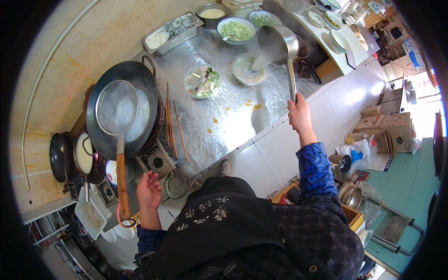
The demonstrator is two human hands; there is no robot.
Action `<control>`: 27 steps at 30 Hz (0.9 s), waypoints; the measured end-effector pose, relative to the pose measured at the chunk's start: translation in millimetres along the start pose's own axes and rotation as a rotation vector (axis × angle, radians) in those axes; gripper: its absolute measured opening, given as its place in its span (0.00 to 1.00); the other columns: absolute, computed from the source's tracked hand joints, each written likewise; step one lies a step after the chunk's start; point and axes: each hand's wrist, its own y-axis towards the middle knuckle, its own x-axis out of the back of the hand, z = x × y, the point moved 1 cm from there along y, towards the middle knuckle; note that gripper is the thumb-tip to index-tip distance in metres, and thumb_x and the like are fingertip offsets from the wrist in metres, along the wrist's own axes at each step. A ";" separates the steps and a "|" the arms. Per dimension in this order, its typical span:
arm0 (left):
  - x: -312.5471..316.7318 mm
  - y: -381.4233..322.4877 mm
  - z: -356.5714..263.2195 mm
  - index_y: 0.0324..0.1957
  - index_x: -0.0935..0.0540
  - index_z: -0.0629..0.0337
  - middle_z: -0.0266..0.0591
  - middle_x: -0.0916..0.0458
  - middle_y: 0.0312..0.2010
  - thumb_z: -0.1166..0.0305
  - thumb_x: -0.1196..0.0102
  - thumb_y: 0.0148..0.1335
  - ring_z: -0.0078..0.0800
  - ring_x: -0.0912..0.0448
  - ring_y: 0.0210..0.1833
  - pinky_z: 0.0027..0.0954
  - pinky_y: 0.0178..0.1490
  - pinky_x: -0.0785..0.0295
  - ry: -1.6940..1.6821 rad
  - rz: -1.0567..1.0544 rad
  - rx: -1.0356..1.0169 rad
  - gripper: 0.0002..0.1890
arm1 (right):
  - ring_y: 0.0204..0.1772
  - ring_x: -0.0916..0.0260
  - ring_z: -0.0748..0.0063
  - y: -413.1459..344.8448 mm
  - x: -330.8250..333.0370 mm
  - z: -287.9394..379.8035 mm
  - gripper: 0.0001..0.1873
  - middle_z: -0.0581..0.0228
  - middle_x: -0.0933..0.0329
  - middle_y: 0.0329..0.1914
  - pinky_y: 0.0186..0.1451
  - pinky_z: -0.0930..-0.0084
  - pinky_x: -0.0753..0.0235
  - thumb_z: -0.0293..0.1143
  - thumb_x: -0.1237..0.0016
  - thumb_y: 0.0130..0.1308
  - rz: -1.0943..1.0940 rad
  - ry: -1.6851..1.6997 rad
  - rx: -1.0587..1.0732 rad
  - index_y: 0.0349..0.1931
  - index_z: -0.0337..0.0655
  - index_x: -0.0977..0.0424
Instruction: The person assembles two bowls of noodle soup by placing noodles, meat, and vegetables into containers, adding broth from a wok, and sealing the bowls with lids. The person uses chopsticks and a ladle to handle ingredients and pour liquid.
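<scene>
My right hand [299, 114] grips the handle of a large metal ladle [287, 43], which is tilted over the steel worktop. Cloudy broth [261, 62] pours from its lip into a bowl [250, 79], and steam rises around it. Left of that stands a second bowl [202, 81], filled with soup topped with chopped greens. My left hand [149, 190] holds nothing, its fingers loosely curled beside the gas stove's control [158, 161]. Close by, the wooden handle [122, 182] belongs to a mesh strainer [117, 106] resting across a black wok [101, 140] with pale, steaming liquid inside.
Long wooden chopsticks [170, 122] lie beside the wok. At the back are a steel tray [172, 34], a pot [212, 14], and bowls of chopped greens [236, 30]. A counter [327, 42] with dishes borders the right. Cardboard boxes [392, 131] and a step ladder [395, 227] stand farther right.
</scene>
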 end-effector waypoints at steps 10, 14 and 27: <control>0.7 -2.6 0.9 0.47 0.19 0.57 0.37 0.16 0.38 0.57 0.48 0.75 0.24 0.24 0.30 0.28 0.32 0.29 -0.006 -0.006 -0.002 0.14 | 0.46 0.24 0.27 -20.6 -0.9 14.6 0.18 0.30 0.22 0.38 0.48 0.40 0.26 0.30 0.51 0.69 -0.072 -0.157 0.180 0.57 0.36 0.34; 1.8 -3.0 1.3 0.47 0.19 0.57 0.37 0.17 0.37 0.57 0.48 0.75 0.24 0.25 0.30 0.28 0.32 0.29 -0.012 -0.020 -0.008 0.14 | 0.47 0.24 0.27 -28.7 -0.7 16.3 0.19 0.30 0.22 0.40 0.47 0.40 0.25 0.29 0.52 0.69 -0.098 -0.187 0.215 0.59 0.37 0.35; 46.9 10.6 -18.3 0.55 0.21 0.57 0.41 0.17 0.47 0.49 0.53 0.75 0.25 0.24 0.34 0.29 0.36 0.26 -0.270 0.104 -0.158 0.22 | 0.18 0.39 0.87 -36.5 19.1 75.4 0.20 0.73 0.32 0.28 0.16 0.84 0.40 0.28 0.55 0.71 0.252 0.824 -0.053 0.63 0.40 0.32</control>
